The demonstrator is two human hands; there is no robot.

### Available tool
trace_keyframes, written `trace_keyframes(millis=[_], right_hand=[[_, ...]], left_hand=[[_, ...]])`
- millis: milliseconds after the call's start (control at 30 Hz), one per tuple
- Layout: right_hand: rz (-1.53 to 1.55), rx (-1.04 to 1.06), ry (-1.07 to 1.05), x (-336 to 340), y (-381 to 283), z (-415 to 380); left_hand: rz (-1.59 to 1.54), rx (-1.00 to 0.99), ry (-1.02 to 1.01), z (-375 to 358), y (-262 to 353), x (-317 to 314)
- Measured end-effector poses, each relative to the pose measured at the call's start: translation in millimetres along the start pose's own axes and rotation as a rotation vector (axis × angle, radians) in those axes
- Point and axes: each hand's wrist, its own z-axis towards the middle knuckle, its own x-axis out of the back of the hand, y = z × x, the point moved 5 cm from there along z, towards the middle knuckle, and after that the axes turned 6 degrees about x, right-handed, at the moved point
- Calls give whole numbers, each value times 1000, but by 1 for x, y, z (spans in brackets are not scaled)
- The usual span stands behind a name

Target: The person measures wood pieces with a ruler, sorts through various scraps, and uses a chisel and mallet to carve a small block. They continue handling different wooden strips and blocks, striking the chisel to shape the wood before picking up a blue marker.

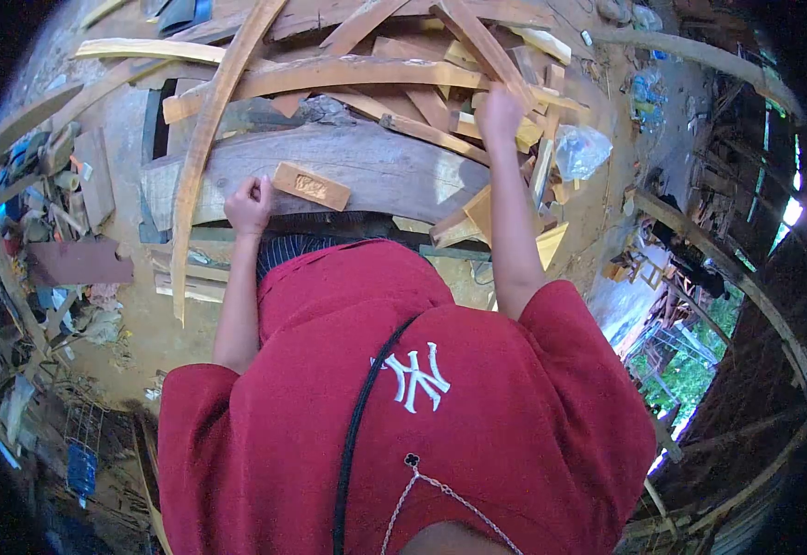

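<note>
Beside the left end of a carved wooden block (312,186) is my left hand (249,204), its fingers curled closed; what they hold, if anything, is too small to tell. The block lies on a wide grey plank (385,170). My right hand (500,117) reaches over the wood pile at the upper right, by the end of a long curved board (357,70) and a slanting strip (482,42). Its fingers are blurred and partly hidden. A long thin wooden strip (202,153) crosses the plank left of my left hand.
Wood offcuts (422,102) are heaped beyond the plank. A clear plastic bag (582,151) lies right of my right hand. On the left are a brown board (80,264) and mixed scrap. A curved pole (700,55) lies at the upper right.
</note>
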Motion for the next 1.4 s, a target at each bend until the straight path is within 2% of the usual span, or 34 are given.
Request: trace_keyframes(millis=[67, 133, 267, 333, 433, 533, 633, 733, 767, 900, 1000, 1100, 1200, 1400], right_hand=[[251, -11, -158, -3, -41, 12], [330, -42, -320, -42, -70, 19], [230, 1, -307, -70, -94, 21], [237, -11, -336, -55, -96, 23], [321, 28, -271, -35, -85, 38], [233, 394, 288, -53, -60, 70], [163, 384, 1, -79, -47, 92], [135, 109, -186, -86, -41, 95], [122, 22, -324, -82, -41, 97], [-16, 17, -611, -59, -55, 93], [19, -14, -580, -57, -47, 100], [-87, 78, -550, -56, -47, 105], [-107, 221, -541, -82, -43, 110], [1, 306, -850, -105, -40, 114]], left_hand=[[-11, 4, -4, -1, 1, -1], [-21, 9, -21, -1, 0, 0], [21, -8, -32, 1, -5, -3], [4, 8, -42, 0, -6, -3], [7, 17, -26, -2, -5, -4], [-2, 2, -16, -1, 0, 0], [4, -20, -30, -1, 0, -1], [32, 6, -53, -1, -3, -4], [21, 17, -66, -1, -6, -5], [11, -11, -56, -1, -3, -3], [7, 6, -71, 1, -4, -4], [1, 14, -85, 1, -3, -4], [14, 19, -103, 0, -2, -3], [20, -53, -65, 1, 3, -1]])
